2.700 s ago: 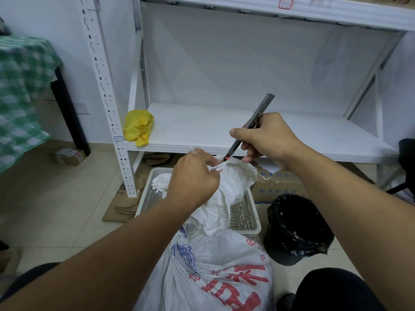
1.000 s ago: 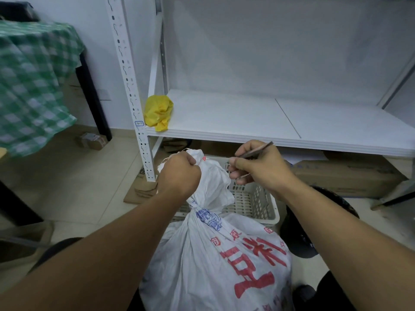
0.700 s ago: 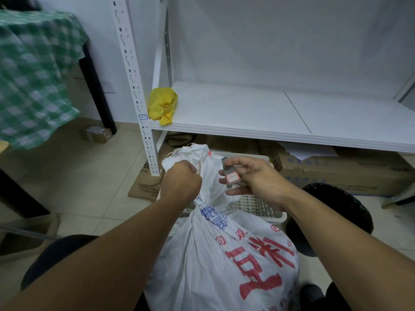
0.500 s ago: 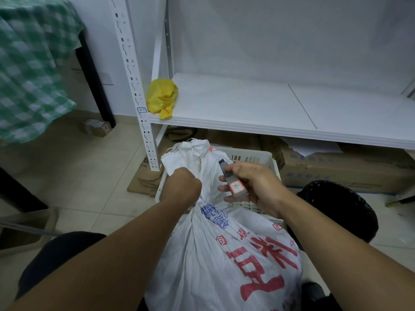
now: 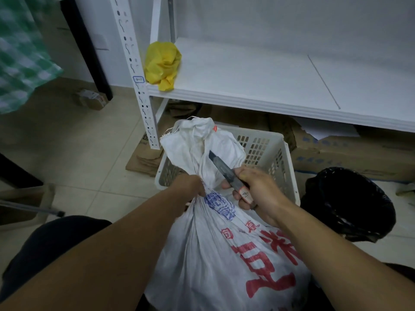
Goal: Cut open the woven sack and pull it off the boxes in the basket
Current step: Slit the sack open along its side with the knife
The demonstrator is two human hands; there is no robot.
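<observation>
Head view: the left hand (image 5: 189,185) squeezes the neck of the sack (image 5: 215,250) while the right hand (image 5: 258,189) grips a knife (image 5: 221,168) just right of it, over the far basket (image 5: 265,144).

Woven sack (image 5: 215,254): white, red and blue print. Basket (image 5: 265,140): white, perforated. Crumpled bag (image 5: 162,63) on white shelf (image 5: 258,77): yellow. Cloth (image 5: 20,55): green-and-white check. Bin liner (image 5: 350,203): black. Floor (image 5: 74,153): beige tile.

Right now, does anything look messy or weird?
Mostly tidy. A crumpled yellow bag sags over the shelf edge, and flattened cardboard lies on the floor beneath. The sack top is frayed.
</observation>
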